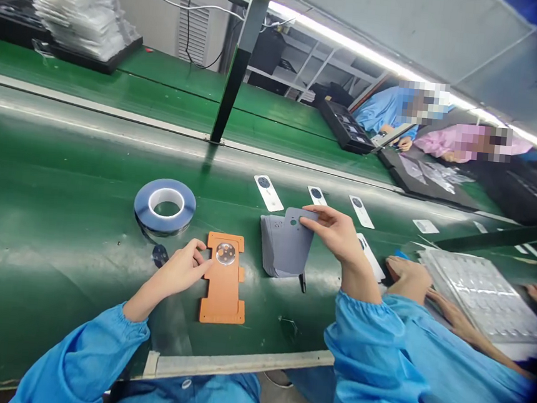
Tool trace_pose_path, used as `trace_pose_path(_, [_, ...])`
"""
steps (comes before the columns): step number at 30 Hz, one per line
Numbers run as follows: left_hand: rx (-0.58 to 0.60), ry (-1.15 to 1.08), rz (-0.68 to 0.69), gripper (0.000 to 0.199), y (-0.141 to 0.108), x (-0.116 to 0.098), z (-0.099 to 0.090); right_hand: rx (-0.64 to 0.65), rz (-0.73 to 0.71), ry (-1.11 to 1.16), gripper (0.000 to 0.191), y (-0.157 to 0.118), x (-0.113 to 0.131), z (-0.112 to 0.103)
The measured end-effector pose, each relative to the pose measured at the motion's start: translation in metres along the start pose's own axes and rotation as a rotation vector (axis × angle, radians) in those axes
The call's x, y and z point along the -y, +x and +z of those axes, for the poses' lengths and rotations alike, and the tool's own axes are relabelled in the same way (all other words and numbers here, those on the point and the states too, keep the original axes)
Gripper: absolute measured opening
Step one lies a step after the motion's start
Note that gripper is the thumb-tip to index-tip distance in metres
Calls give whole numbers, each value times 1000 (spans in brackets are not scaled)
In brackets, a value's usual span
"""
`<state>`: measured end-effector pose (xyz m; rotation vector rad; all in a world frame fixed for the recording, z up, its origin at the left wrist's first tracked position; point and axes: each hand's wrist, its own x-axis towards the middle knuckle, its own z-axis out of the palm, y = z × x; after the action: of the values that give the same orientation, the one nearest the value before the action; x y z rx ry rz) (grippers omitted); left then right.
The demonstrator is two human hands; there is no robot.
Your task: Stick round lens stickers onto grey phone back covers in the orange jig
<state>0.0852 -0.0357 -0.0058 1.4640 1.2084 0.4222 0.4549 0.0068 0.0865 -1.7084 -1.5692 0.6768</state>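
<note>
Grey sheet (298, 245) pinched right of the orange fixture (223, 295)
Right hand (336, 232) grips its upper right corner; left hand (185, 269), fingers loosely spread, at the fixture's left edge.

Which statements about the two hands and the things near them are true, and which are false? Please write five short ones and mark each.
1. The right hand pinches a grey sheet near its upper edge. True.
2. The blue tape roll lies flat, its hole facing up. True.
3. The left hand is inside the tape roll. False: it is at the left edge of the orange fixture.
4. A round, shiny disc shows near the fixture's far end. True.
5. The orange fixture lies to the right of the grey sheet. False: it lies to the left.
</note>
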Motion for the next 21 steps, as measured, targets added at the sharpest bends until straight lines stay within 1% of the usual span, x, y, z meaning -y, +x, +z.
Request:
trace_pose_path(1, [6, -12, -2, 55, 0, -1, 0, 2, 1, 62, 43, -7, 12, 3])
trace_pose_path(3, [20, -35, -17, 71, -2, -3, 0, 54, 8, 159, 45, -23, 35, 19])
trace_pose_path(5, [34, -65, -38, 80, -3, -7, -2, 170, 31, 218, 47, -41, 51, 44])
trace_pose_path(7, [45, -98, -50, 81, -4, -9, -4, 302, 67, 258, 47, -56, 58, 72])
trace_pose_path(9, [57, -113, -42, 80, -4, -10, -5, 389, 94, 282, 44, -65, 57, 96])
trace_pose_path(10, [61, -106, -31, 80, -4, -10, -5, 408, 94, 284, 43, -68, 55, 105])
trace_pose_path(12, [65, -65, -7, 82, -3, -8, -4, 405, 54, 253, 38, -71, 50, 116])
trace_pose_path(15, [71, 19, 24, 92, -1, -3, -1, 379, -69, 138, 31, -70, 42, 122])
trace_pose_path(17, [63, 62, 48, 94, 1, 0, 1, 366, -165, 41, 30, -68, 38, 125])
trace_pose_path(21, [13, 148, 64, 91, 3, 4, 7, 359, -369, -259, 38, -67, 30, 137])
